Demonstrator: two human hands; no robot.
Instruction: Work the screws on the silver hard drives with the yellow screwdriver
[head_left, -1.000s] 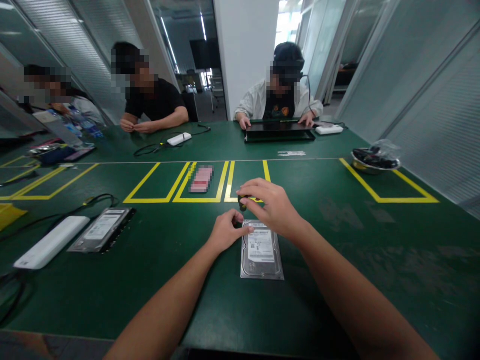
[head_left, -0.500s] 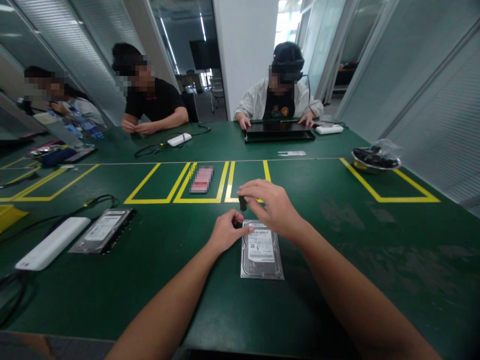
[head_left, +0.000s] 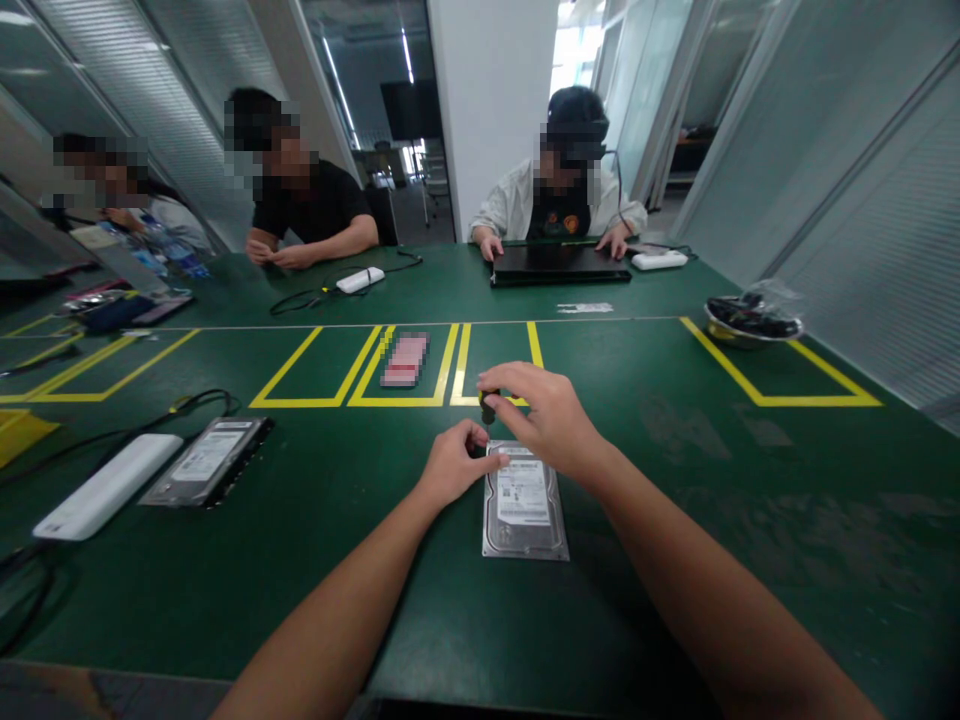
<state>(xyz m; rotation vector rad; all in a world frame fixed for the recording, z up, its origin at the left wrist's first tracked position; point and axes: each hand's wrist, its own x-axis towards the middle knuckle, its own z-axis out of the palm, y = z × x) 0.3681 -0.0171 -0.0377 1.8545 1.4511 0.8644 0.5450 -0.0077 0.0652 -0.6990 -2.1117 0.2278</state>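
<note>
The hard drive (head_left: pixel 525 505) lies flat, label up, on the green surface (head_left: pixel 337 620). The left hand (head_left: pixel 452 464) grips its far-left corner, thumb on top; the right hand (head_left: pixel 553 412) pinches an upright screwdriver (head_left: pixel 488 410) over that corner.

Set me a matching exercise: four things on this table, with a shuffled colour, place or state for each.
1. Screwdriver
2. Central hard drive
3. Metal bowl
4. Flat rectangular object

A. Pink
B. Holding dark items
C. Held by the right hand
D. Partly under the left hand

Right pairs: 1-C, 2-D, 3-B, 4-A.
</note>
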